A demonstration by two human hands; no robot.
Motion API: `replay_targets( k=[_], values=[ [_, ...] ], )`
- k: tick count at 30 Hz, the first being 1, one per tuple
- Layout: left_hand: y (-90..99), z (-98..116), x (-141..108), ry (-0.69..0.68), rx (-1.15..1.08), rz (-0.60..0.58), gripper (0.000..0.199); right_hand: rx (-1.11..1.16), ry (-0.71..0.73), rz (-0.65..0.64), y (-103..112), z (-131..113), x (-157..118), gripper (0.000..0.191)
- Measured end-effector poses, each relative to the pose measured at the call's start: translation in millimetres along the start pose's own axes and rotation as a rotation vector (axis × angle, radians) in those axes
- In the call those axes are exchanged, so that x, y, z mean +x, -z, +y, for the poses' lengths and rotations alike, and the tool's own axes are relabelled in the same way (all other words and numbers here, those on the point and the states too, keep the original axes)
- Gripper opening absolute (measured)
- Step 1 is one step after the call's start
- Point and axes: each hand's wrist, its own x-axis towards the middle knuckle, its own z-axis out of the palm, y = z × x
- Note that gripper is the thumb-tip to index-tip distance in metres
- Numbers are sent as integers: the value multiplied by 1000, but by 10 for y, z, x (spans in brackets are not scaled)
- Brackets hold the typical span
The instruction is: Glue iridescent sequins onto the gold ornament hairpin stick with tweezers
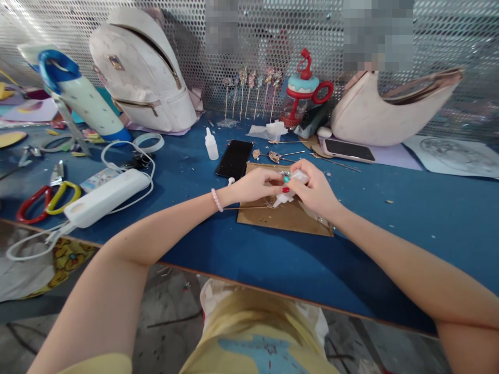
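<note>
My right hand [317,192] is wrapped round a small white squeeze bottle [299,176], its narrow nozzle pointing down and to the left. My left hand [257,185], with a pink bead bracelet at the wrist, meets it with fingers pinched together. At those fingertips shows a small ornament with a turquoise bead [286,179]; most of it is hidden. Both hands are over a brown cardboard sheet [284,226] on the blue table. A thin metal stick [249,208] lies across the cardboard under my left hand, with small pieces at its end.
A second white bottle [211,144] stands beside a black phone [234,159]. Hairpin-like sticks [288,153] lie behind the cardboard. Scissors [49,202] and a white power strip [107,197] are at left. Behind are a backpack [144,72], a red-lidded cup [302,91] and a handbag [390,119].
</note>
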Motion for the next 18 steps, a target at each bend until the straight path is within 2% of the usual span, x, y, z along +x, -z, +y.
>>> replay_targets(
  k=[18],
  values=[
    [-42, -19, 0, -33, -48, 7, 34, -20, 26, -4, 20, 12, -27, 13]
  ],
)
